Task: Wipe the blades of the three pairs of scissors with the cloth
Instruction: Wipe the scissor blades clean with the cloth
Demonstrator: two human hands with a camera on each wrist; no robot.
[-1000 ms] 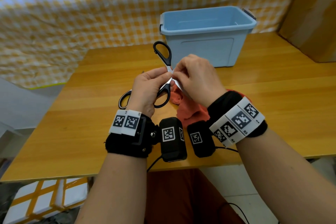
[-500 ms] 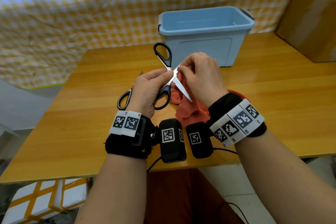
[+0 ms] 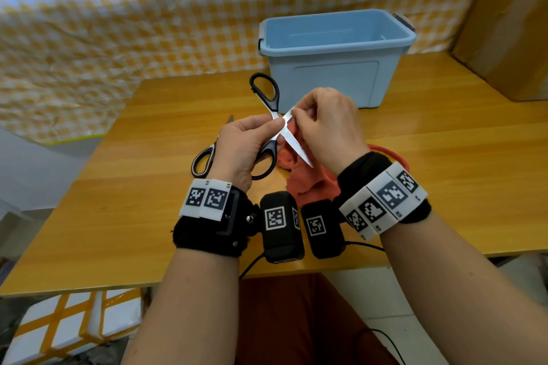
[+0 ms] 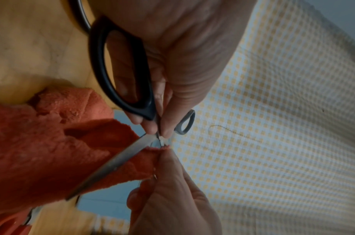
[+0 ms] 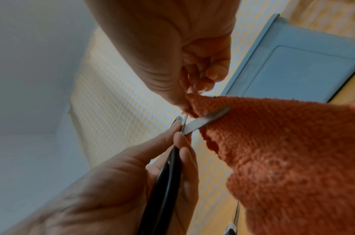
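Observation:
My left hand grips the black-handled scissors near the pivot and holds them above the table, spread wide. One bare blade points down and to the right. My right hand pinches a fold of the orange cloth on the other blade by the pivot; the rest of the cloth hangs to the table. In the left wrist view the blade lies across the cloth. A second pair of scissors lies behind my left hand. An orange handle shows past my right wrist.
A light blue plastic bin stands open at the back of the wooden table. A cardboard box is at the far right. A checked curtain hangs behind the table.
My right hand has shifted with the cloth up to the pivot, and the lower blade now shows bare to its tip. My left hand has kept its hold.

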